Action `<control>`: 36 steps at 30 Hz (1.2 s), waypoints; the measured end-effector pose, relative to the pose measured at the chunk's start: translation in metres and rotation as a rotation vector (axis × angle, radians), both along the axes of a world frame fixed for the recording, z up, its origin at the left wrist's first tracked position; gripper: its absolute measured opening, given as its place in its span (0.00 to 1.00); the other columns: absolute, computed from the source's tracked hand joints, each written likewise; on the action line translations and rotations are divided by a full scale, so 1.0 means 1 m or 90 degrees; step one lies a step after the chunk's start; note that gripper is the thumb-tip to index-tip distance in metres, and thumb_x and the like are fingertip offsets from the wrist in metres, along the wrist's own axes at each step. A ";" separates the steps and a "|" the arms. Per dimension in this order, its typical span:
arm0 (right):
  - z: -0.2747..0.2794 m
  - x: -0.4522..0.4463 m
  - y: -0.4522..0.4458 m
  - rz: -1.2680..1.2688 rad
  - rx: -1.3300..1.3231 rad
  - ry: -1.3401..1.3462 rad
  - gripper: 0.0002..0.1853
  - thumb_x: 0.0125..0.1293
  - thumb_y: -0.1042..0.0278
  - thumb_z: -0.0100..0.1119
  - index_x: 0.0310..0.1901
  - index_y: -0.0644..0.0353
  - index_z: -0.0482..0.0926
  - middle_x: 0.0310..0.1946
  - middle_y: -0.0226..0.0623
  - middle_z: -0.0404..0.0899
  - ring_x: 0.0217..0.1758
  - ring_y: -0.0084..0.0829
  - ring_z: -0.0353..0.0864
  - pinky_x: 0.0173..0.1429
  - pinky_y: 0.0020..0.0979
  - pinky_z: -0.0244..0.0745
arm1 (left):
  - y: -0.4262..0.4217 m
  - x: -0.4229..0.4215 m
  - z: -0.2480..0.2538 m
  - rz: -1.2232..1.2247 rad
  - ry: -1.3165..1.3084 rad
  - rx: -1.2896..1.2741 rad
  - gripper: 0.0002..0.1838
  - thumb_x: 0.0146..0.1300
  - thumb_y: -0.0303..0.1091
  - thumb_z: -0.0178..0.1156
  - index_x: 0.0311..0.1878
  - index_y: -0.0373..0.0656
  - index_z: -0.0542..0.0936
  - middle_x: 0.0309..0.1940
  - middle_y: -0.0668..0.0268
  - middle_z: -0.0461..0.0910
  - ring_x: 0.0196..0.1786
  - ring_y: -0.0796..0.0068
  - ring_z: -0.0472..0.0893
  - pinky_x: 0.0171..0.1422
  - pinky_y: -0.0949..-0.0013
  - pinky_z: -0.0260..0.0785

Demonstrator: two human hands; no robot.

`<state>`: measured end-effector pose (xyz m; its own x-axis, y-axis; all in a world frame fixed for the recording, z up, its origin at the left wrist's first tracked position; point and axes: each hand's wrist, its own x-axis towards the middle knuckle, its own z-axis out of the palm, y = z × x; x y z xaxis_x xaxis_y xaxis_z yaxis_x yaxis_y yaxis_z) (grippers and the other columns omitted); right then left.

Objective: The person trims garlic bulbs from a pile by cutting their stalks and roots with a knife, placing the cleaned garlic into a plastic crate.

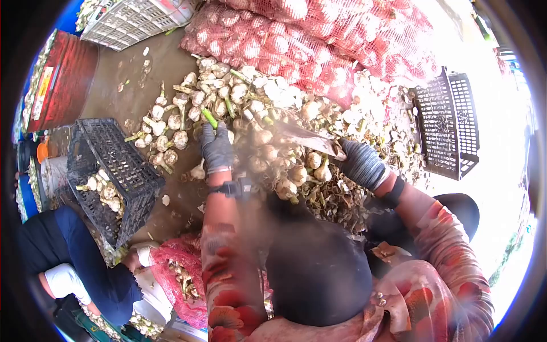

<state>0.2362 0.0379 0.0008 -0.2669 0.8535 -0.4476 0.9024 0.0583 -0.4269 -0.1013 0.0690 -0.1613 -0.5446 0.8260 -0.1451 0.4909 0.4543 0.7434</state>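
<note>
My left hand (217,150), in a grey glove, is closed around a garlic bulb by its stem; the cut green stem (209,118) sticks up above the fingers, and the bulb is mostly hidden. In my right hand (363,163), also gloved, is a knife (310,139) whose broad blade points left toward the left hand. The blade is partly smeared. Between and below the hands lie loose garlic bulbs (297,174) with short stems. A larger heap of garlic (219,88) spreads just beyond my left hand.
Red mesh sacks of garlic (273,43) stand at the back. A black crate (122,171) with some bulbs is at left, another crate (447,125) at right. Trimmings (393,137) cover the ground. Someone's white-gloved hand (67,283) shows at lower left beside a red mesh bag (178,279).
</note>
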 end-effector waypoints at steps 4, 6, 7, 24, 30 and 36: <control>0.023 -0.036 0.008 0.164 0.080 0.094 0.11 0.58 0.64 0.60 0.42 0.58 0.78 0.28 0.47 0.81 0.35 0.48 0.84 0.38 0.44 0.78 | -0.040 0.012 0.029 -0.335 -0.123 -0.001 0.15 0.67 0.36 0.58 0.53 0.39 0.76 0.45 0.60 0.79 0.49 0.68 0.77 0.55 0.64 0.69; 0.023 -0.048 0.012 0.214 0.160 0.175 0.10 0.57 0.68 0.59 0.41 0.58 0.78 0.28 0.46 0.82 0.35 0.48 0.84 0.38 0.44 0.78 | -0.055 0.018 0.019 -0.502 0.249 0.159 0.13 0.67 0.33 0.59 0.52 0.40 0.77 0.39 0.68 0.79 0.41 0.78 0.78 0.46 0.73 0.72; 0.019 -0.050 0.021 0.238 0.098 0.075 0.10 0.57 0.68 0.58 0.41 0.58 0.78 0.28 0.46 0.82 0.34 0.48 0.84 0.37 0.45 0.77 | -0.059 0.038 0.055 -0.504 0.229 0.211 0.12 0.67 0.34 0.59 0.50 0.39 0.78 0.37 0.69 0.79 0.40 0.78 0.78 0.45 0.73 0.73; -0.017 -0.042 0.018 -0.259 -0.233 0.481 0.20 0.67 0.47 0.60 0.35 0.59 0.79 0.19 0.31 0.76 0.19 0.24 0.74 0.25 0.29 0.70 | -0.068 0.078 0.135 -0.349 -0.510 0.091 0.35 0.61 0.42 0.65 0.66 0.36 0.64 0.59 0.59 0.70 0.55 0.74 0.74 0.56 0.68 0.72; -0.031 -0.057 -0.009 -0.176 -0.220 0.461 0.20 0.63 0.48 0.65 0.37 0.61 0.81 0.24 0.37 0.79 0.22 0.30 0.76 0.31 0.32 0.73 | -0.072 0.085 0.126 -0.321 -0.673 0.067 0.18 0.70 0.40 0.56 0.54 0.36 0.77 0.43 0.61 0.80 0.43 0.72 0.78 0.51 0.65 0.72; 0.032 -0.032 0.010 0.149 0.054 0.059 0.13 0.59 0.61 0.65 0.44 0.54 0.80 0.35 0.41 0.82 0.36 0.43 0.82 0.40 0.34 0.77 | -0.076 0.065 0.124 -0.314 -0.558 -0.098 0.11 0.67 0.30 0.57 0.48 0.35 0.80 0.41 0.68 0.79 0.40 0.81 0.77 0.45 0.73 0.74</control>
